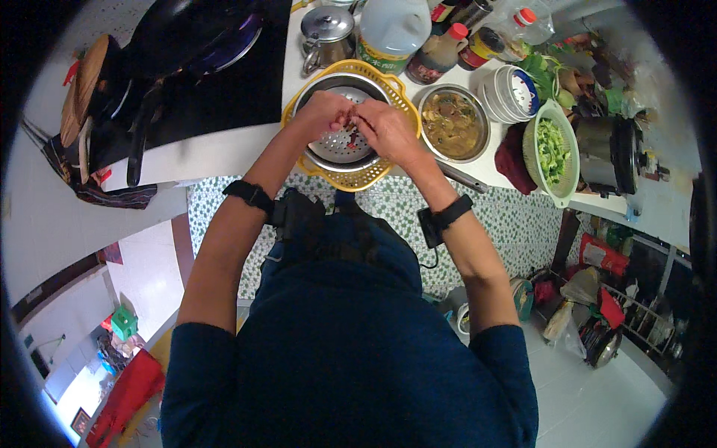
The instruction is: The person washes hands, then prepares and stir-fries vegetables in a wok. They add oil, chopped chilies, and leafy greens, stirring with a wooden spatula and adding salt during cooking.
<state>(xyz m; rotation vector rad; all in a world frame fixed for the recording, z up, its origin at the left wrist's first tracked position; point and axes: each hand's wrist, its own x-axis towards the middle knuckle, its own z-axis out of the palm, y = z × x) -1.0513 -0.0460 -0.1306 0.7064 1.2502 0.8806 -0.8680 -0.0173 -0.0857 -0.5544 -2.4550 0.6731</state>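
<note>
My left hand [327, 117] and my right hand [385, 128] meet above a perforated metal colander [320, 155], fingertips pinched close together. What is between the fingers is too small to make out. Beneath them, a few dark red bits that look like dried chili [352, 140] lie on the colander's bottom. The colander sits inside a yellow plastic basket [357, 179] at the counter's front edge. Just right of the basket stands a metal pan of brown, soupy food [450, 123], its handle [463, 178] pointing toward the front edge.
To the left, a black wok [183, 45] rests on the dark stove, its handle reaching the near edge. Behind the basket stand a metal pot [327, 33], a large jug [392, 33] and sauce bottles [441, 54]. Rightward are stacked bowls [499, 93], a basket of chopped greens [553, 149] and a cooker [609, 153].
</note>
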